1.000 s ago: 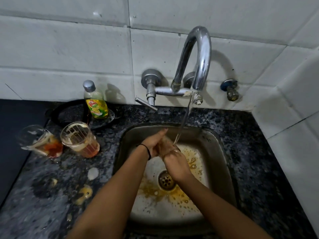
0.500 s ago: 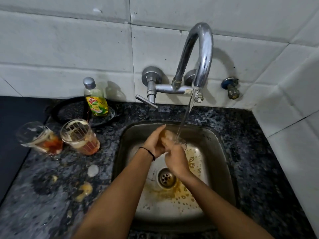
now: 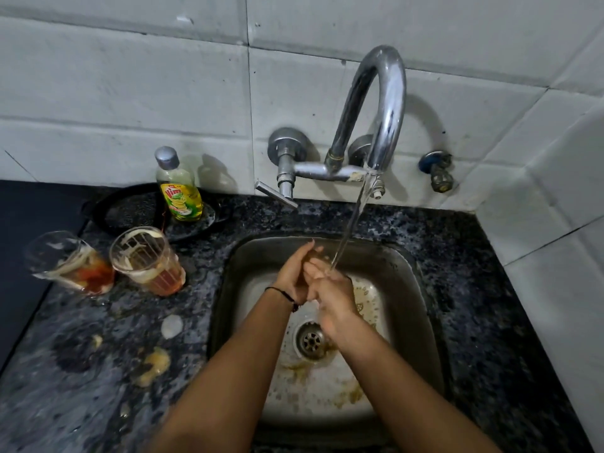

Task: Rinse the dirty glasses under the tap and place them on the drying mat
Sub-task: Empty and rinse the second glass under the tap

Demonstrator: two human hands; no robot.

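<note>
Two dirty glasses on the counter (image 3: 98,371) left of the sink (image 3: 421,289): near glass (image 3: 147,260) upright, foam-streaked, amber liquid at bottom; far-left glass (image 3: 67,261) tilted, reddish residue. Tap (image 3: 376,119) running. Held glass barely visible between hands.

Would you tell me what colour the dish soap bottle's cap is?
Silver-grey cap, clearest in the head view.

Hands closing together under the stream

The right hand (image 3: 330,289) has slid left against the left hand (image 3: 294,273), fingers now overlapping; the glass between them is all but hidden (earlier its rim showed), and brown residue on the sink (image 3: 421,289) floor has thinned.
</note>
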